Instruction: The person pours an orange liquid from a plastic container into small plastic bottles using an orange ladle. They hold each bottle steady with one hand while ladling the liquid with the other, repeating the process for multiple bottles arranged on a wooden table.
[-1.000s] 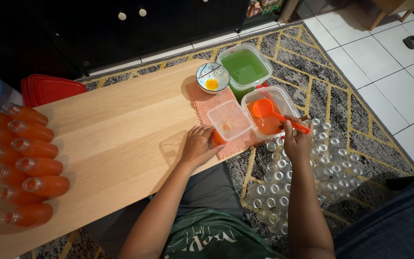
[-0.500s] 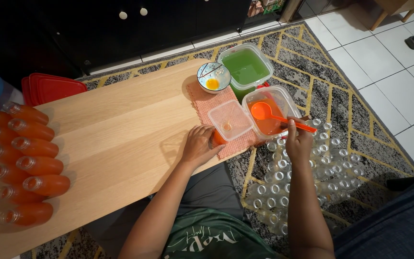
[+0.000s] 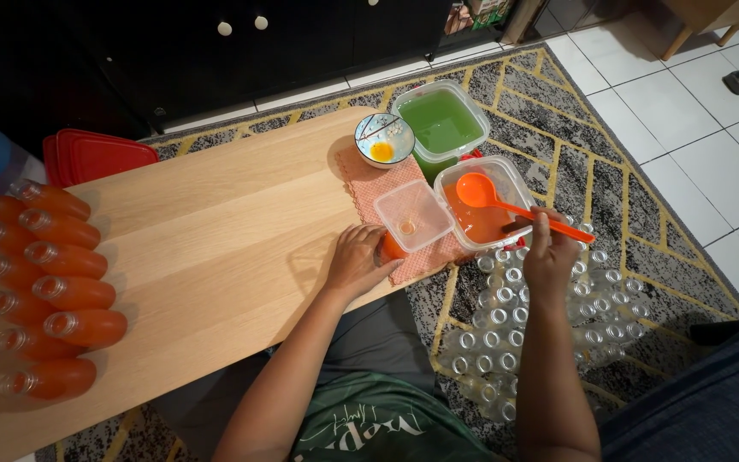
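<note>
Gripped a small orange bottle (image 3: 393,248) under a square clear funnel (image 3: 412,216) with left hand (image 3: 357,261); pinched smooth orange plastic ladle (image 3: 506,204) with right hand (image 3: 549,252), near wooden worktop (image 3: 198,239) right edge.

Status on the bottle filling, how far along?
Done: seven filled orange bottles lie on the table. In hand: right hand holds the orange ladle over the orange tub; left hand grips a bottle under the funnel. Left: many empty bottles on the floor.
</note>
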